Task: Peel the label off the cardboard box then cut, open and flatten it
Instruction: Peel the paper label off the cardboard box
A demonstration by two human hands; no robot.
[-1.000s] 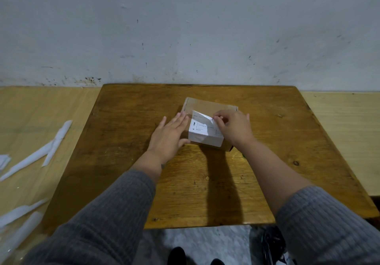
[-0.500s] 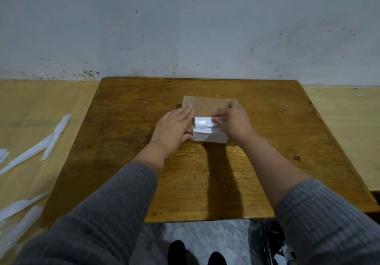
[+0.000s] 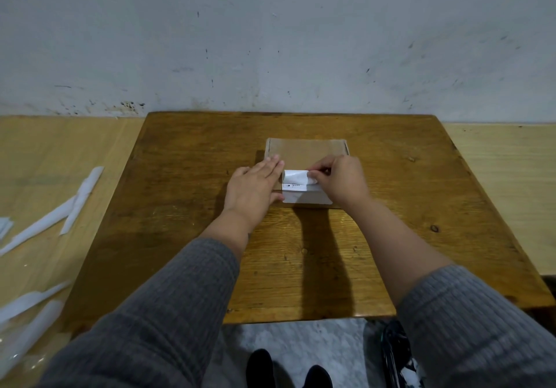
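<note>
The right hand [image 3: 343, 181] is pinching the loose edge of the white label [image 3: 301, 187] between its thumb and fingers. The left hand [image 3: 254, 187] lies flat, fingers straight and close together, pressing down on the left part of the box [image 3: 307, 152] to keep it from sliding. Both hands touch the box, and the label sits in the gap between them.

The label is on the near part of the box top and folds down over the front side. Its long way runs left to right. The top part is curled over toward the person, so the blank back shows. The stuck part lies nearer the person than the pinching fingers, so I think the next pull should come toward the body and a bit down. The right hand is the one that has the label, so it should do the pulling.

The box sits in the middle of the brown wooden table [image 3: 186, 237], a little toward the far side. White paper strips [image 3: 75, 204] lie on the lighter surface off to the left, well apart from the box.

A second ago the label was lifted at only one corner. Now much more of it is rolled back, and the right hand has moved closer to the front edge of the box. The left hand has stayed in its place.
</note>
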